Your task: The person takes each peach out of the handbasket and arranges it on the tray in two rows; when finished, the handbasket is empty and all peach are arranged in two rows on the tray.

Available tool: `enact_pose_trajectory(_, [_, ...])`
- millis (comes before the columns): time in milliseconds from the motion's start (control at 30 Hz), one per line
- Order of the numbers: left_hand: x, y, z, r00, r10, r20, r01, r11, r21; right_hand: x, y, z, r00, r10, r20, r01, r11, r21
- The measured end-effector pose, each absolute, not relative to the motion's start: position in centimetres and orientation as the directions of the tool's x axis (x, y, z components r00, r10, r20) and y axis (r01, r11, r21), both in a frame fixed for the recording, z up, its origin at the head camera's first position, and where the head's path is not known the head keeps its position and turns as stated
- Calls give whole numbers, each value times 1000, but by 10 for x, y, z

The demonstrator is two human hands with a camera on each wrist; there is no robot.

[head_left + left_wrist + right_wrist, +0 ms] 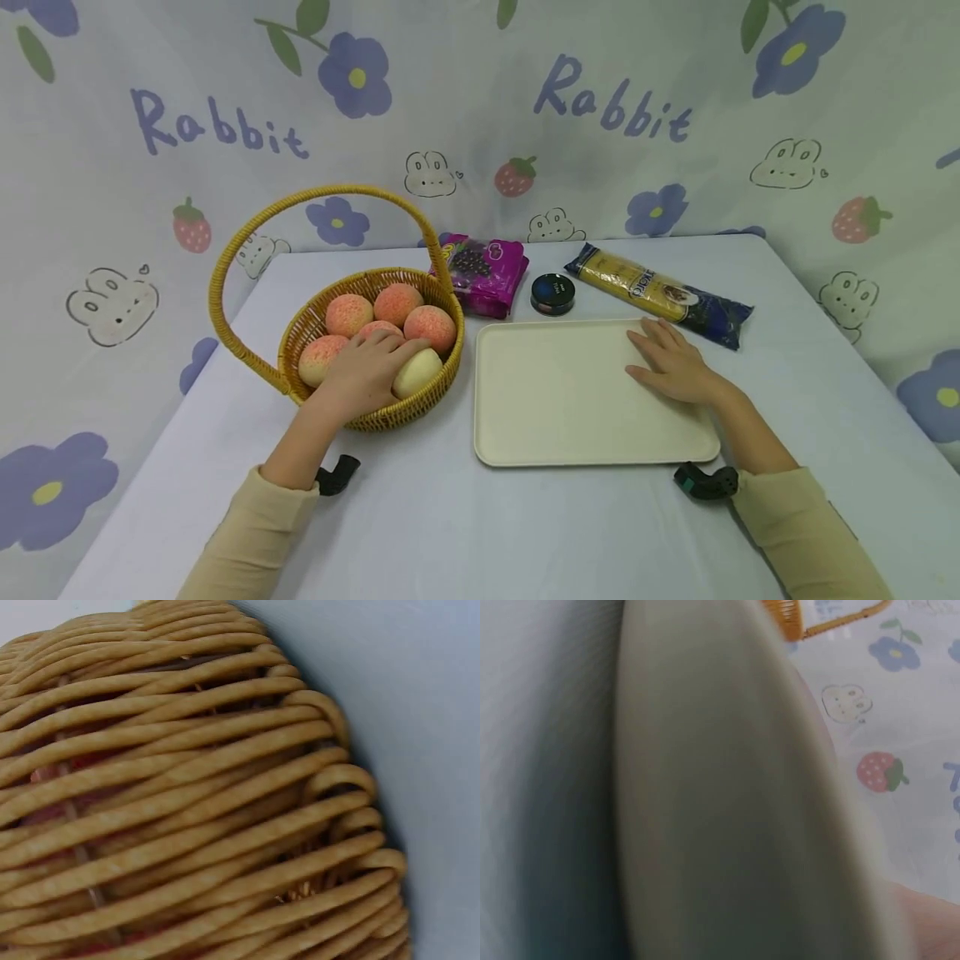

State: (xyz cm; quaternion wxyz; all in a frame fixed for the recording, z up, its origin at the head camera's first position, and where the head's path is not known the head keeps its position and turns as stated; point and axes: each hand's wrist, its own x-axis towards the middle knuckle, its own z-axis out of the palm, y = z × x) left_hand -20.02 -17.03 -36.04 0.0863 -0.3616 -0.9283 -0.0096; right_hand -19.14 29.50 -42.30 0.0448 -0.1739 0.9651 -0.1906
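Note:
In the head view a wicker basket [408, 408] with a tall handle holds several pink peaches [349, 315] and one pale yellow peach [417, 373]. My left hand [360, 375] is inside the basket, its thumb and a finger around the left side of the pale peach; its other fingers lie over the pink ones. The basket's weave [187, 787] fills most of the left wrist view, which hides that hand. At the right end of a cream tray [585, 392] my right hand [675, 367] rests with fingers spread, holding nothing. The tray's blurred edge [720, 787] crosses the right wrist view.
Behind the basket lies a purple packet [487, 275] with a grape picture. A round black tin [552, 294] and a blue-and-yellow pasta bag [660, 292] are behind the tray. Everything stands on a white-covered table [510, 533], with a printed curtain [465, 108] at the back.

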Motion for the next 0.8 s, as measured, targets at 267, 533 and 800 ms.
enact_pose_trajectory(267, [-203, -173, -367, -663, 685, 303, 717, 697, -9, -191, 295, -424, -939, -342, -28, -309, 877, -368])
enact_pose_trajectory(533, [-199, -174, -365, -681, 685, 260, 720, 691, 67, -190, 295, -426, -939, -341, -33, -305, 877, -372])
enact_pose_trajectory(800, [-201, -169, -362, -595, 737, 320, 797, 592, 118, -189, 294, -423, -942, -336, -26, -302, 876, -375])
